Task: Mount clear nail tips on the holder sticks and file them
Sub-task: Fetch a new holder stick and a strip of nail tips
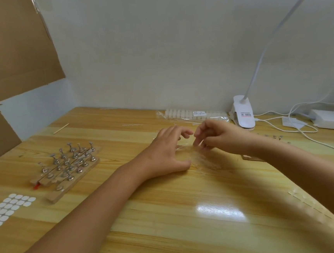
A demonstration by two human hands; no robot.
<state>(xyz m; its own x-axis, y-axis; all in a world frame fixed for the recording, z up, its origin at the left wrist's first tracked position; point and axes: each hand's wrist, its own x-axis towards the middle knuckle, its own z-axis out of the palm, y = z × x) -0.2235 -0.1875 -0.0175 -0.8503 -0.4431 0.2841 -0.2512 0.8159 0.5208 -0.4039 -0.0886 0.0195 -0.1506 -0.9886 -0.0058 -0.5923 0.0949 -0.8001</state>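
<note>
The left forearm (pixel 69 225) leads to the left hand (pixel 167 153), fingers loosely spread, thumb on the clear packet (pixel 202 159). The right hand (pixel 218 136) has blurred fingertips on it, grip unclear.

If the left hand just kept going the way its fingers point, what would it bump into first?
Most likely the right hand, whose fingertips sit just ahead of the left hand, over the clear bag. Depth is hard to judge here.

wooden table (pixel 170 217) | holder sticks (pixel 68 165) left | sticker sheet (pixel 8 211) front-left | clear bag (pixel 203 159) centre | clip lamp (pixel 242 113) back-right
</note>
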